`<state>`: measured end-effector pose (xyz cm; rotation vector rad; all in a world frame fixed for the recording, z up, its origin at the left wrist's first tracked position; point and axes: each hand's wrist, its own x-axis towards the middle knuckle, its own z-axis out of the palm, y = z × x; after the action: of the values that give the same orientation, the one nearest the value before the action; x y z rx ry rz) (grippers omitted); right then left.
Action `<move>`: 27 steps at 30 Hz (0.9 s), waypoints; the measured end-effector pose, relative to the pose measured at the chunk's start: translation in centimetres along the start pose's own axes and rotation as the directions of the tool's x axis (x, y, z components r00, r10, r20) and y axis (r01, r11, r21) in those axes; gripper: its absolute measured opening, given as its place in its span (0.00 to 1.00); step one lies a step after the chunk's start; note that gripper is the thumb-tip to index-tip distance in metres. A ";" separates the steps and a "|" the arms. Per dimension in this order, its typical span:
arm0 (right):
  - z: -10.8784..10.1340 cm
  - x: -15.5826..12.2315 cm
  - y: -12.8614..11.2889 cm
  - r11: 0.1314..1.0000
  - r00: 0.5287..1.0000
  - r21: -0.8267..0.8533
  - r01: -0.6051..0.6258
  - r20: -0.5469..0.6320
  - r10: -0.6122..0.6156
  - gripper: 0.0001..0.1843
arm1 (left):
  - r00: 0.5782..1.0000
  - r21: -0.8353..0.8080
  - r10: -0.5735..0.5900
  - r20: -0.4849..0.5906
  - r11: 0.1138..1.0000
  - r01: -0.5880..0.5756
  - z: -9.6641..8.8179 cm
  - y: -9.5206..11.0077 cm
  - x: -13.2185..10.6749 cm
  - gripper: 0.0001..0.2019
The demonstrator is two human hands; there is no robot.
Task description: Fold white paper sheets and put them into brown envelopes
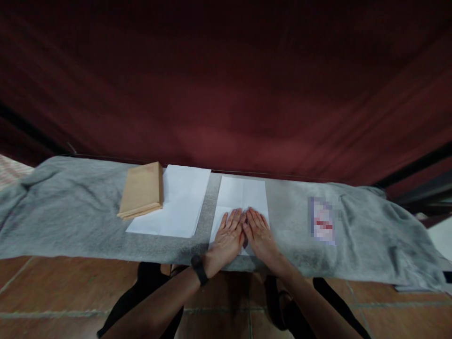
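A white sheet of paper [243,194] lies on the grey cloth [77,221] in front of me. Both palms rest flat on its near half. My left hand [228,238] has its fingers stretched out and pressed onto the paper, with a black band on the wrist. My right hand [259,233] lies right beside it, fingers also spread flat, the two hands touching at the forefingers. Neither hand holds anything.
To the left lie a second stack of white paper [180,205] and a pile of brown envelopes [141,190] partly on top of it. A small blurred card [322,220] lies to the right. A dark red curtain [226,94] hangs behind; tiled floor [52,292] is below.
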<state>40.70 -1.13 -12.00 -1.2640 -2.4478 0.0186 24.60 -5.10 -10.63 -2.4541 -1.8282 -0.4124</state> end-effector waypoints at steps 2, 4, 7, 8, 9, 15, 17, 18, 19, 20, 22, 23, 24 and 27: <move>0.2 0.0 -0.4 1.000 1.000 0.010 0.010 0.014 -0.010 0.30 | 1.000 0.001 0.002 0.011 1.000 -0.002 0.3 0.3 0.2 0.27; 0.3 0.1 -0.3 1.000 1.000 -0.008 -0.008 0.019 0.009 0.30 | 1.000 0.001 -0.010 0.011 1.000 0.010 0.5 0.3 0.5 0.27; 0.2 0.5 0.6 0.998 0.998 -0.042 -0.056 0.007 0.056 0.30 | 0.999 0.008 -0.050 0.004 0.999 0.050 0.7 -0.4 1.0 0.27; 0.3 0.7 0.9 0.996 0.997 -0.048 -0.073 0.002 0.073 0.30 | 0.998 0.016 -0.069 0.003 0.997 0.069 0.7 -0.7 1.3 0.27; 0.3 1.0 1.2 0.995 0.996 -0.053 -0.088 -0.003 0.088 0.30 | 0.996 0.025 -0.088 0.004 0.996 0.087 0.7 -1.0 1.6 0.27; 0.5 3.6 2.0 0.990 0.990 -0.021 -0.143 0.013 0.143 0.29 | 0.988 0.043 -0.143 0.054 0.989 0.141 0.4 -2.5 4.3 0.27; 0.6 4.9 1.9 0.990 0.990 0.023 -0.137 0.041 0.136 0.29 | 0.987 0.019 -0.130 0.094 0.991 0.129 0.2 -2.9 5.6 0.26; 0.7 5.6 1.8 0.990 0.990 0.046 -0.137 0.053 0.134 0.30 | 0.986 0.007 -0.126 0.112 0.992 0.126 0.2 -3.0 6.3 0.26; 0.8 6.2 1.7 0.988 0.989 0.067 -0.139 0.063 0.135 0.30 | 0.984 -0.002 -0.125 0.125 0.992 0.126 0.2 -3.1 7.0 0.27; 0.9 6.9 1.5 0.986 0.988 0.083 -0.147 0.070 0.141 0.30 | 0.983 -0.007 -0.128 0.133 0.991 0.130 0.3 -3.2 7.6 0.27; 1.3 8.1 1.2 0.980 0.982 0.095 -0.177 0.080 0.170 0.31 | 0.979 -0.007 -0.149 0.138 0.988 0.152 0.5 -3.3 8.9 0.27; 1.5 8.6 1.1 0.976 0.978 0.090 -0.198 0.084 0.190 0.31 | 0.977 -0.003 -0.165 0.138 0.986 0.167 0.7 -3.4 9.4 0.27; 1.7 9.2 1.0 0.973 0.974 0.080 -0.218 0.089 0.210 0.31 | 0.973 0.003 -0.185 0.136 0.982 0.187 0.9 -3.5 9.9 0.27; 2.2 10.4 0.8 0.962 0.957 0.031 -0.273 0.108 0.268 0.30 | 0.959 0.027 -0.260 0.109 0.966 0.258 1.4 -4.0 10.9 0.27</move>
<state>35.18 7.92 -10.79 -1.6045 -2.3225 0.2167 23.93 6.58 -9.82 -2.2781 -2.2013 -0.2787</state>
